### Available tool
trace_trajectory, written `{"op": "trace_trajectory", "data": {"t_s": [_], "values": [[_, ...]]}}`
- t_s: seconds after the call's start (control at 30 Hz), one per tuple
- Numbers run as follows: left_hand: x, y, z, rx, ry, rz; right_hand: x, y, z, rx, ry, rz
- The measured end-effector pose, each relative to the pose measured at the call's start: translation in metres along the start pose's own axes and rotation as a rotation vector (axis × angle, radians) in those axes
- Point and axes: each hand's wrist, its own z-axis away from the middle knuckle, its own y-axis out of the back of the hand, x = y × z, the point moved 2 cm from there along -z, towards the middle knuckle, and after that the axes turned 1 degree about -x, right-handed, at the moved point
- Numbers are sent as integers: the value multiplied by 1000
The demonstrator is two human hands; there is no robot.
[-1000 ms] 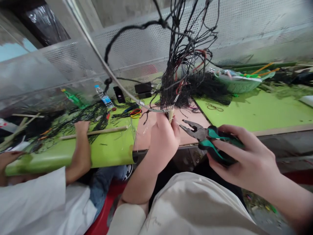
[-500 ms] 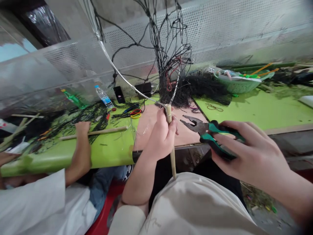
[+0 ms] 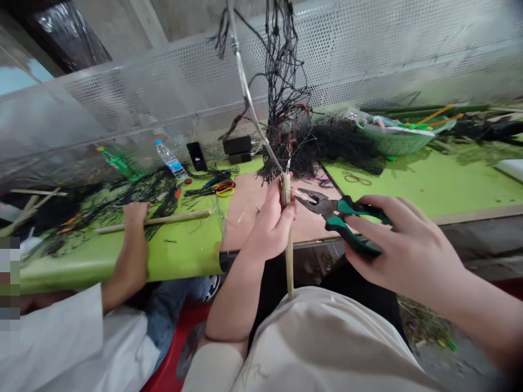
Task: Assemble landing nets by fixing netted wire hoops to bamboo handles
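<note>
Your left hand point(image 3: 272, 224) is closed around the pale stick point(image 3: 290, 264) just below its top, thumb pressed to its side, while your right hand point(image 3: 412, 239) wraps the spread handles of the pliers point(image 3: 328, 207), whose jaws stand parted just right of the stick; the stick is near upright in front of you, its lower end meeting your cream shirt point(image 3: 322, 337). To work well here, I would brace the stick firmly, bring the jaws square to the thin clear strand point(image 3: 303, 194) at its side, and squeeze evenly, minding your left fingertips so close by; whether that strand already lies between the jaws, I cannot tell. The stick looks like smooth, slender bamboo or wood, likely stiff but easily dented by steel. From its top a silvery wire point(image 3: 256, 124) curves up and away, probably springy, so it may twist the stick if your hold slackens. Behind it hangs black netting point(image 3: 278, 81), knotted, limp and stringy, apt to snag, above a flat, matte pinkish board point(image 3: 243, 228) on the glossy green tabletop point(image 3: 408, 190)
</note>
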Motion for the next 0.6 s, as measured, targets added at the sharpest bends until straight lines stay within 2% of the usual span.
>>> {"op": "trace_trajectory", "data": {"t_s": [0.37,0.6], "values": [[3,1,1,-11,-11,-47,8,8,-13,-2,155,110],[4,0,1,13,-7,-74,8,14,-13,-63,130,99]]}}
